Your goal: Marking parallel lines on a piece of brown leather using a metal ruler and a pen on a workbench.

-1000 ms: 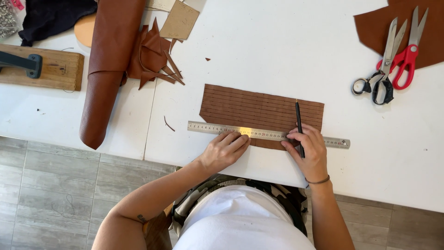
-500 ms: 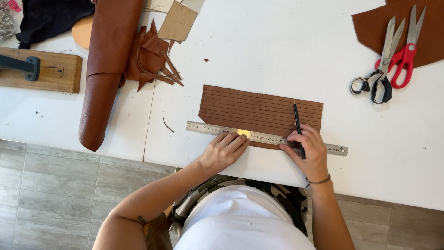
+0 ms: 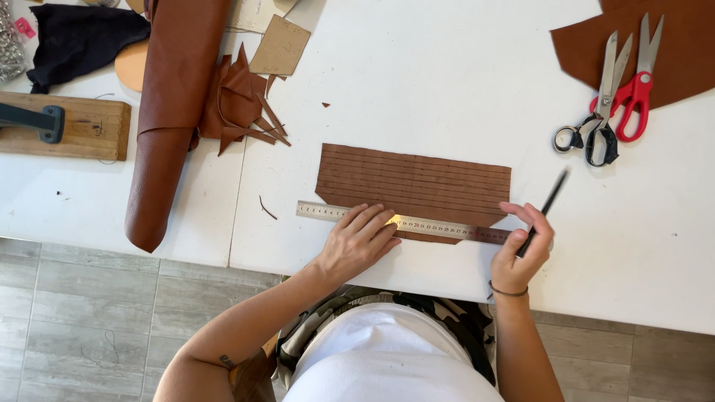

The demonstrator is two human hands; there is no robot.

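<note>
- L hand (image 3: 363, 240) flat, fingers spread, pressing on ruler (image 3: 402, 222) near its middle.
- Ruler: steel, lies along the near edge of leather strip (image 3: 414, 187), across the table (image 3: 447, 82) left to right; right end tucked under R hand.
- Leather strip: brown, roughly rectangular w/ clipped near corners, scored w/ parallel lines along its length; sits mid-table, just ahead of both hands.
- R hand (image 3: 521, 251) closed round a thin dark tool (image 3: 544, 214), pen-grip, tip pointing up-right, raised off the strip. Tool looks like a knife or pen — blurred, can't tell which.
- Thin band on R wrist.
- Scissors (image 3: 622, 89): two pairs, one red-handled, one black-handled, far right, well apart from hands, partly on a brown leather sheet (image 3: 685, 45).
- Leather roll (image 3: 175, 112) far left, brown, end hanging over table edge; offcuts (image 3: 242, 104) just beside it.
- Card pieces (image 3: 279, 46) beyond the offcuts.
- Wood block (image 3: 74, 126) w/ dark handle at left edge; black cloth (image 3: 78, 41) behind it.
</note>
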